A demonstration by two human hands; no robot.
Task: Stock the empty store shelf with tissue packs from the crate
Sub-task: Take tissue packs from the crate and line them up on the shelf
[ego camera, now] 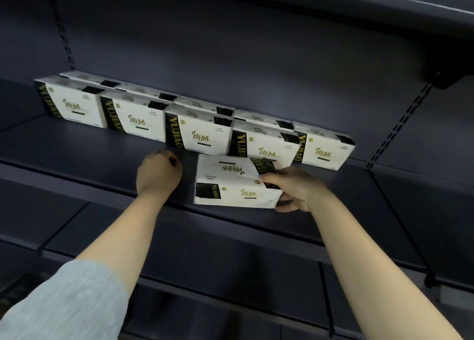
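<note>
Two bare forearms, entering from six o'clock and tapering toward twelve. Left arm [112, 239] wearing a short loose sleeve [64, 306] — pale grey-blue, fine vertical ribbing, hem ending above the elbow at about seven o'clock. Right arm [359, 257] uncovered throughout — no sleeve in view. Left hand [159, 175] and right hand [297, 188] bare: no rings, watch or gloves.
</note>
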